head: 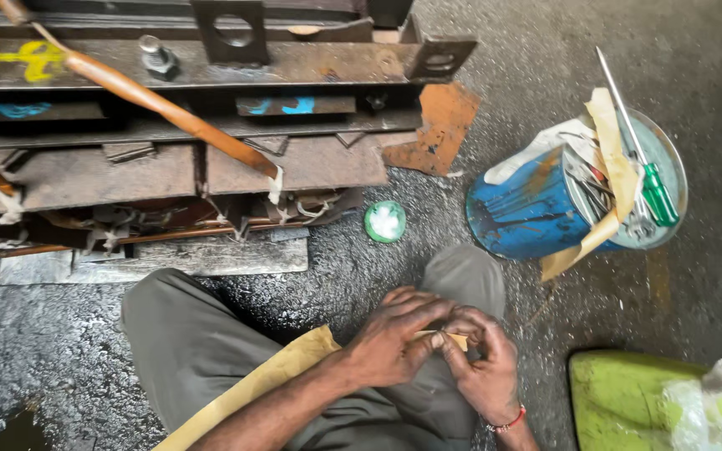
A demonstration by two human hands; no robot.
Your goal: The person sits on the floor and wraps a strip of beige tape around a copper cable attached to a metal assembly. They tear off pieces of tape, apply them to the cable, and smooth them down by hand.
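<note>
My left hand (394, 338) and my right hand (482, 359) meet over my lap, above grey trousers. Both pinch the end of a long tan paper strip (269, 380) that runs down-left across my thigh toward the bottom edge. The fingertips of the two hands touch each other at the strip's end, which is mostly hidden under them. A red thread band sits on my right wrist.
A rusty steel frame with brown insulated leads (169, 108) fills the top left. A small green round lid (385, 221) lies on the oily floor. A blue tin (528, 209) holds tools, paper strips and a green-handled screwdriver (649, 179). A yellow-green container (628, 392) sits bottom right.
</note>
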